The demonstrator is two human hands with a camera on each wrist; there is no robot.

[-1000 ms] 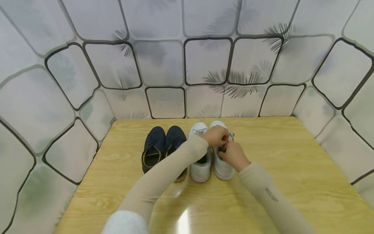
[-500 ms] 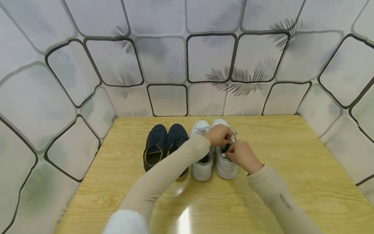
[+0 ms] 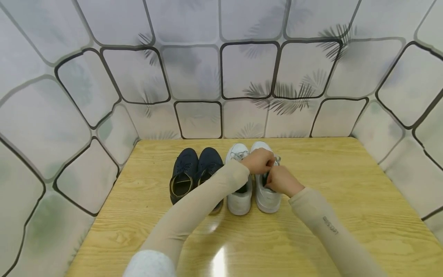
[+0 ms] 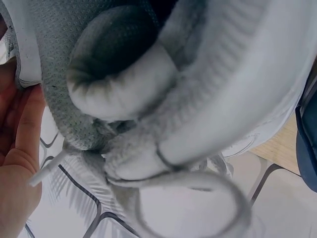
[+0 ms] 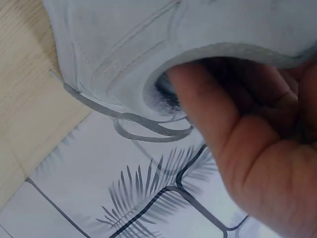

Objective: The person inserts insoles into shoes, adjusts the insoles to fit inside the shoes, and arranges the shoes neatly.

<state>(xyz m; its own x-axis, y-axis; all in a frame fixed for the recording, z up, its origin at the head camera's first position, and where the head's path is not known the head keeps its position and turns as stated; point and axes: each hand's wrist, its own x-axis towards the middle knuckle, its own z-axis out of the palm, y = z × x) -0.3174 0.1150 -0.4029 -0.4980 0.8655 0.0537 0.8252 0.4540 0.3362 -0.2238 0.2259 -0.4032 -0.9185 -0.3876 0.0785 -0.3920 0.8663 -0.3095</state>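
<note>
A pair of white lace-up sneakers stands on the wooden table. My left hand (image 3: 258,161) reaches across the left one (image 3: 239,204) and grips the right sneaker (image 3: 268,202) at its laces and tongue. From the other side my right hand (image 3: 284,181) holds the same sneaker at its opening, and in the right wrist view a digit (image 5: 203,99) goes inside the collar. In the left wrist view a curled padded fold (image 4: 124,94) shows at the opening, with a loose lace loop (image 4: 242,208) below. The right hand's fingertips are hidden inside the shoe.
Left of the sneakers is a pair of navy lace-up shoes (image 3: 184,169), partly covered by my left sleeve (image 3: 197,204). The wooden table (image 3: 145,215) meets a patterned cloth backdrop (image 3: 194,119) at the back and sides.
My right hand first drew slightly back to the right, with a bit of white showing at its fingertips. Now it is further in at the shoe opening. The left hand stays at the laces.
</note>
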